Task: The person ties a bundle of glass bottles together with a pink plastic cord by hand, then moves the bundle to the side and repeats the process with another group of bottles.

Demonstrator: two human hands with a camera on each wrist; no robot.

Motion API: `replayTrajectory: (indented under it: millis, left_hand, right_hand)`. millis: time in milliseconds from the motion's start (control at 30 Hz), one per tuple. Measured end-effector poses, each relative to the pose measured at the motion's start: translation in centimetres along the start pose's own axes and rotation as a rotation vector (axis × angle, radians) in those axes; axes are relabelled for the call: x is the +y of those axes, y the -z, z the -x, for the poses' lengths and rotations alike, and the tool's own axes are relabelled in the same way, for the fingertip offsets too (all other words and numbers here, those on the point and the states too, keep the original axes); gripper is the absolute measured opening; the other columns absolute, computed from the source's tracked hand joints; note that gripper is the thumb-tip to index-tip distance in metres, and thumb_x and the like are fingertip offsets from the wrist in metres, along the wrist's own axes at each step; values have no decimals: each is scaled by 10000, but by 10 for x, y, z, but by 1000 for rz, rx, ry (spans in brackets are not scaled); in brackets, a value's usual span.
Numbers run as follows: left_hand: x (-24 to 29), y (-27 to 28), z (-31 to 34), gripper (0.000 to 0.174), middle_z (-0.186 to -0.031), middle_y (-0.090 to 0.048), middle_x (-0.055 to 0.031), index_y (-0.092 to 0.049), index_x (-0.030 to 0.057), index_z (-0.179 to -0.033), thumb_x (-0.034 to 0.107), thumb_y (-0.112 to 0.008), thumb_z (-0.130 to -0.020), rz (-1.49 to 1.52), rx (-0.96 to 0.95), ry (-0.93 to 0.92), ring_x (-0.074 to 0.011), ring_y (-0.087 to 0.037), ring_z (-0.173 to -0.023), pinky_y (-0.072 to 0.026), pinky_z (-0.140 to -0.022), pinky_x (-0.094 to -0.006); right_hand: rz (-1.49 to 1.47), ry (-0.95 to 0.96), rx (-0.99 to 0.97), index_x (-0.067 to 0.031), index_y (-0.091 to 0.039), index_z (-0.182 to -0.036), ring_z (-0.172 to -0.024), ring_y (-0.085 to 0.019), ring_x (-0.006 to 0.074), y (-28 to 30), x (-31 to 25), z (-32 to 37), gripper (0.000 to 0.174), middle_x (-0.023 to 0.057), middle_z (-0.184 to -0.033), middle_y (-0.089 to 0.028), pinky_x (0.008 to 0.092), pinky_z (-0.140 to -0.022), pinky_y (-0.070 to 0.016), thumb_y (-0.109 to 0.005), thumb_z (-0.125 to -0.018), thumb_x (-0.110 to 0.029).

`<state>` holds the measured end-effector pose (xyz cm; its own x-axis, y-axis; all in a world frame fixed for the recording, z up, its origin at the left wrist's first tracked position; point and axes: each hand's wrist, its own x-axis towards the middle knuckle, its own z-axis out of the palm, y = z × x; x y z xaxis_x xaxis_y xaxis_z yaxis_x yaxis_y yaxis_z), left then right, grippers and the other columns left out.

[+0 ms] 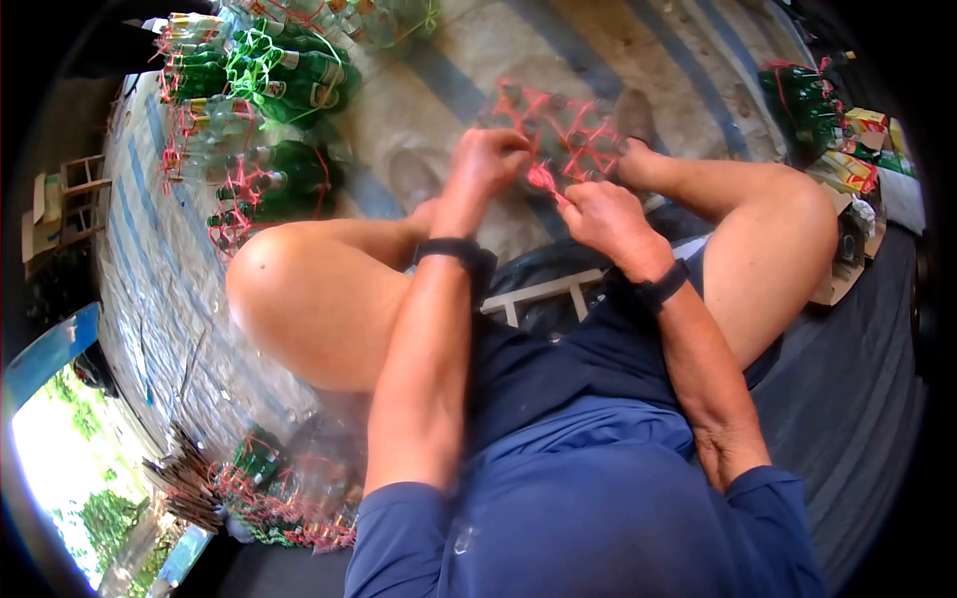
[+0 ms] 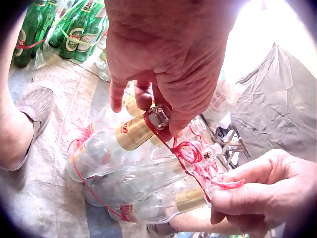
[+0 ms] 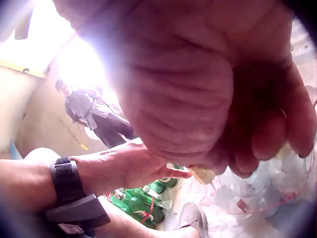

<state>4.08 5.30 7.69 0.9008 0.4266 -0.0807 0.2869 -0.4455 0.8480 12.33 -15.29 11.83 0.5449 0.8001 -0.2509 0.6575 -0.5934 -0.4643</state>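
Note:
Clear glass bottles (image 2: 143, 191) with gold neck labels stand bundled, pink string (image 2: 189, 151) running round their necks and sides. My left hand (image 2: 171, 54) has its thumb and fingers round the neck of one bottle (image 2: 136, 133) at the bundle's edge. Opposite it, my right hand (image 2: 270, 191) pinches strands of the string between thumb and fingers. In the head view the left hand (image 1: 488, 164) and right hand (image 1: 610, 221) are on either side of a pink string tangle (image 1: 541, 179). The right hand (image 3: 188, 94) hides its own fingertips in the right wrist view.
Tied green and clear bottles (image 1: 289, 75) stand at the upper left, more green bottles (image 1: 802, 100) at the upper right beside cartons (image 1: 865, 130). Another bundle (image 1: 289, 488) is at the lower left. A wooden frame (image 1: 548, 294) lies near the lap. A person (image 3: 96, 111) is in the background.

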Motion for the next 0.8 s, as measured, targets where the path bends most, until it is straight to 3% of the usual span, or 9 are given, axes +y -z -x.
replayTrajectory:
  millis: [167,267,333,400,467,567,733,767,800]
  left_hand:
    - [2,-2,3,207,-856,-765,-162,-801,35,-962,187,-704,-860,-23,32,-49,-255,-754,-791,-574,-761,-377]
    - [4,-1,5,204,-851,-766,-167,-795,31,-979,172,-699,-866,-24,59,-60,-267,-754,-772,-578,-757,-374]
    - [1,-3,6,209,-878,-769,-188,-794,34,-1003,149,-686,-866,-7,104,-32,-293,-767,-801,-581,-764,-374]
    - [2,-1,8,215,-895,-769,-195,-794,37,-1016,136,-683,-862,-39,134,-72,-311,-770,-818,-584,-766,-376]
    - [6,0,10,222,-911,-770,-203,-794,40,-1029,123,-679,-857,-70,177,-125,-328,-773,-834,-587,-769,-378]
    - [10,1,14,229,-951,-770,-207,-792,40,-1032,111,-686,-841,-157,203,-126,-359,-766,-878,-590,-796,-406]
    - [16,-1,21,201,-998,-764,-178,-787,64,-998,132,-711,-826,-134,223,-77,-364,-717,-907,-559,-853,-442]
    - [19,-1,22,226,-1004,-744,-216,-787,54,-992,69,-680,-793,-124,233,-73,-430,-699,-924,-562,-862,-470]
    - [22,0,23,226,-1004,-744,-216,-787,54,-992,69,-680,-793,-130,248,-88,-430,-699,-924,-562,-862,-470]
  right_hand:
    - [58,37,-115,-42,-707,-837,-859,-677,431,47,-7,5,198,231,-825,-692,524,-751,-518,-675,-848,-238]
    - [9,24,-123,-12,-682,-834,-920,-676,448,85,-16,13,211,238,-861,-692,556,-811,-517,-687,-823,-223]
    - [-4,187,78,-6,-667,-847,-881,-663,437,114,-23,23,205,221,-843,-679,531,-787,-504,-694,-842,-210]
    - [-131,93,73,-2,-662,-875,-859,-654,415,153,-36,35,191,202,-854,-675,495,-766,-496,-687,-867,-191]
    - [-87,119,146,0,-655,-894,-832,-657,388,190,-43,48,185,188,-869,-673,470,-736,-494,-683,-888,-183]
    - [84,145,261,39,-659,-979,-759,-657,278,236,-43,70,157,152,-850,-650,364,-697,-503,-701,-866,-61]
    - [54,37,405,37,-664,-977,-759,-655,346,274,-32,98,176,171,-883,-648,396,-705,-520,-718,-826,-36]
    - [67,-31,394,41,-663,-985,-799,-660,356,280,-27,101,190,175,-910,-646,404,-733,-524,-721,-818,-29]
    - [68,-18,413,41,-663,-985,-799,-660,356,283,-21,104,190,175,-910,-646,404,-733,-524,-721,-818,-29]
